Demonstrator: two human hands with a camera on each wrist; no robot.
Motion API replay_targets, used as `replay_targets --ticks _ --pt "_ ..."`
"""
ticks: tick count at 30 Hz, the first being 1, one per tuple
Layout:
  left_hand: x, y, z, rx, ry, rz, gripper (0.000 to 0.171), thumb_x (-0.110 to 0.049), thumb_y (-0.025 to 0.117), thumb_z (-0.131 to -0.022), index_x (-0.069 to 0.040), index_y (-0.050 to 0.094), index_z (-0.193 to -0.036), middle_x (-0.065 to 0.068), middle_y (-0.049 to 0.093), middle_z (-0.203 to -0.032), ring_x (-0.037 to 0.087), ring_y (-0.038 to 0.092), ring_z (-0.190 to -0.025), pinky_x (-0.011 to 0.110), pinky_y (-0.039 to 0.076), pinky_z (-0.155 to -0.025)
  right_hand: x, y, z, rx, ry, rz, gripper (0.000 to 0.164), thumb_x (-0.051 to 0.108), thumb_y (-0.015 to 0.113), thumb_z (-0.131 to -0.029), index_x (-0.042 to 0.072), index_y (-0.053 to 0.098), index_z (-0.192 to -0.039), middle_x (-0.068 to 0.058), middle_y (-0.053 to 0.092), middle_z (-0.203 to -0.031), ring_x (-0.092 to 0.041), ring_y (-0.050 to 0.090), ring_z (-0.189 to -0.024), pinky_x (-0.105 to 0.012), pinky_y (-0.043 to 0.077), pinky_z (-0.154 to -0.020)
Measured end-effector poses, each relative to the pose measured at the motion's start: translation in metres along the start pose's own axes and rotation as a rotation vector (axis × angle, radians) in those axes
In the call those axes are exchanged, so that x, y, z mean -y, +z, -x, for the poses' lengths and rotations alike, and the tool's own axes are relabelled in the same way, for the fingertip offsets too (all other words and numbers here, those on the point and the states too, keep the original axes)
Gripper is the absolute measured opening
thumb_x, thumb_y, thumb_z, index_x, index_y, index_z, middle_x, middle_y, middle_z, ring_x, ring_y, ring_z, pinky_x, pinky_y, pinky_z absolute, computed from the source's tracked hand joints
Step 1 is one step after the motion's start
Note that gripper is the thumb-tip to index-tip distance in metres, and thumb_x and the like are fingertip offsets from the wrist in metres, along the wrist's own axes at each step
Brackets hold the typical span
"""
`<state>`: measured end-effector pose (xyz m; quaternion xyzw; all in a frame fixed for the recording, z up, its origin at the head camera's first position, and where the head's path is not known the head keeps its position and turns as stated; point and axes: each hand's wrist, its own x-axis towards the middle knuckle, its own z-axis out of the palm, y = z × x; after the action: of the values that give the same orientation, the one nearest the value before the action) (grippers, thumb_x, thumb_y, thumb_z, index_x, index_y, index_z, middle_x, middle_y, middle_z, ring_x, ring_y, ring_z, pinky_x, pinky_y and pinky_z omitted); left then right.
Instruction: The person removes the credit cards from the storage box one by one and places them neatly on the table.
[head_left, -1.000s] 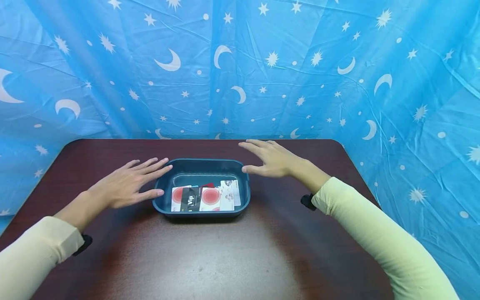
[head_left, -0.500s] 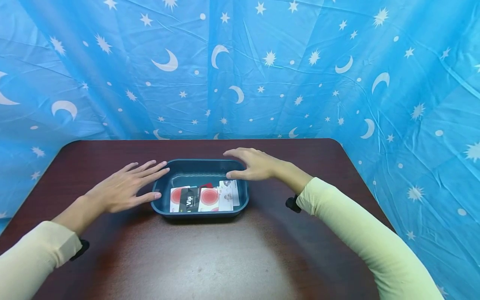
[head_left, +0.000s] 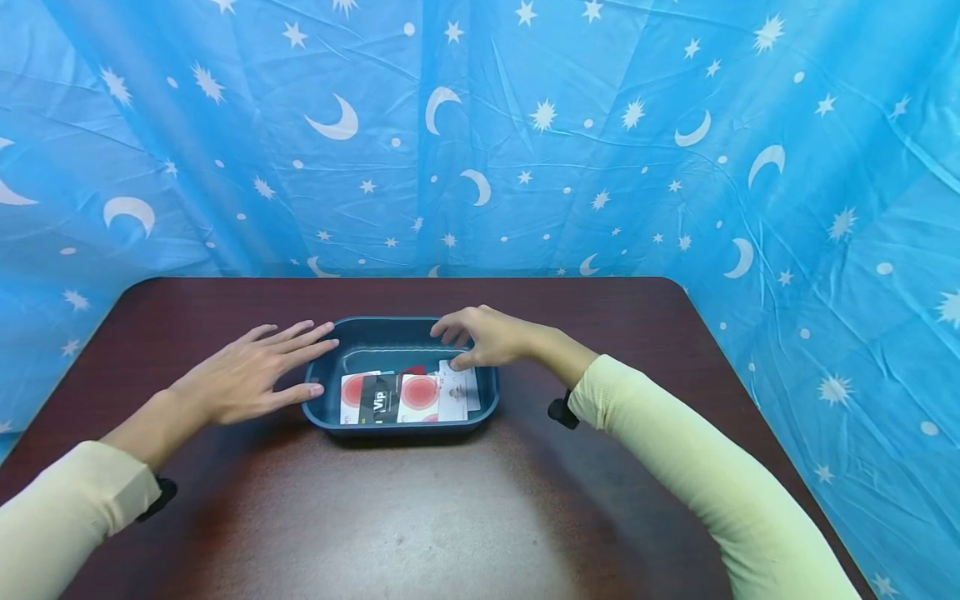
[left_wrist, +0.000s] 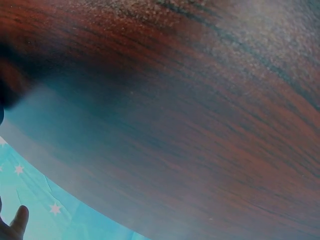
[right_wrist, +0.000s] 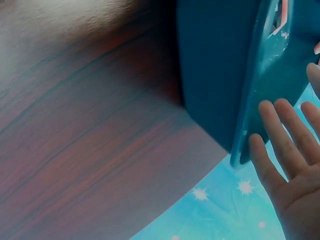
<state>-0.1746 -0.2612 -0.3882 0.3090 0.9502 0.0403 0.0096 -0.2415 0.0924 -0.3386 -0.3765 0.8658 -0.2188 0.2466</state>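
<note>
A dark blue bin [head_left: 397, 429] holds several cards. Among them are a black card lettered Vip [head_left: 379, 400], a white card with a red circle [head_left: 418, 400], a printed white card [head_left: 452, 400] and a red card [head_left: 411, 371]. At the bin's left side my left hand [head_left: 247, 375] lies with straight, spread fingers; thumb and fingertips overlap the rim. My right hand [head_left: 495, 336] reaches over the right rim with bent fingers, its thumb over the printed white card; contact cannot be told. The right wrist view shows this hand [right_wrist: 295, 155] with parted fingers, holding nothing.
The bin stands on a dark brown wooden table [head_left: 420, 517] with rounded far corners. Behind it hangs a blue curtain [head_left: 480, 150] with white stars and moons. Each wrist bears a black device. The left wrist view shows mostly tabletop [left_wrist: 190, 125].
My right hand has moved left and down, from beside the bin's right rim to over the cards, and its fingers have bent. My left hand stays at the left rim.
</note>
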Motion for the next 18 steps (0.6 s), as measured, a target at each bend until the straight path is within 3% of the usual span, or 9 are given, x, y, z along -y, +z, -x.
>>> replay_targets --ticks 7,12,18 --pt "0.000 0.000 0.001 0.003 -0.010 -0.009 0.073 -0.058 0.056 -0.093 -0.019 0.042 -0.153 0.010 0.034 -0.160 0.040 0.031 -0.145 0.066 0.023 -0.111 0.004 -0.002 -0.010 0.102 0.021 -0.104 0.056 0.004 0.073 -0.089 0.000 0.052 -0.141 -0.020 0.059 -0.136 -0.030 0.063 -0.116 -0.031 0.055 -0.091" --pt "0.000 -0.002 0.000 0.014 -0.016 -0.007 0.074 -0.059 0.055 -0.093 -0.017 0.042 -0.153 0.011 0.034 -0.159 0.040 0.032 -0.144 0.066 0.023 -0.111 0.005 -0.004 -0.015 0.193 0.057 -0.165 0.059 0.004 0.073 -0.089 0.000 0.049 -0.143 -0.020 0.062 -0.131 -0.025 0.065 -0.112 -0.031 0.055 -0.091" --pt "-0.001 -0.005 -0.001 0.020 -0.014 -0.001 0.076 -0.059 0.056 -0.093 -0.014 0.043 -0.152 0.012 0.036 -0.158 0.040 0.034 -0.143 0.067 0.026 -0.110 0.006 -0.003 -0.022 0.252 0.109 -0.146 0.061 0.005 0.072 -0.090 0.004 0.048 -0.146 -0.016 0.062 -0.131 -0.022 0.064 -0.112 -0.034 0.053 -0.095"
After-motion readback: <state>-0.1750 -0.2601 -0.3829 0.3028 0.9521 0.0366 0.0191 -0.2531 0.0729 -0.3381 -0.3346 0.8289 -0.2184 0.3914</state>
